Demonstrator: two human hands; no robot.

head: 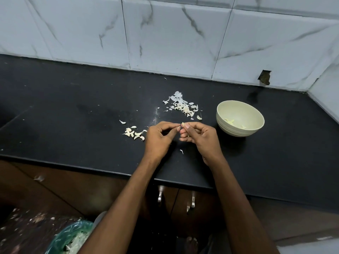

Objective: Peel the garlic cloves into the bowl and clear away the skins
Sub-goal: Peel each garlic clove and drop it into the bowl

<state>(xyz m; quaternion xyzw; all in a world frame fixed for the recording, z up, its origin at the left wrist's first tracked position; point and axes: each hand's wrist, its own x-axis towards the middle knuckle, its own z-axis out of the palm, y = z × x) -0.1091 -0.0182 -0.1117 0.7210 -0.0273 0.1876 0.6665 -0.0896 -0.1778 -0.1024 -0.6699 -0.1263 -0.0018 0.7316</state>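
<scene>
From my remote seat, the garlic clove point(182, 124) was mostly hidden between the fingertips of the left hand point(159, 137) and the right hand point(199, 137); I could not tell how much skin remained. Pieces inside the bowl point(256, 114) were too small to count. The green bag point(73, 237) was cut off by the bottom edge, its contents blurred.

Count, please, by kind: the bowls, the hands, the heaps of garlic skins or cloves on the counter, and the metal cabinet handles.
Bowl: 1
Hands: 2, left hand and right hand
Heaps: 2, skins pile and cloves pile
Cabinet handles: 2
Total: 7
</scene>
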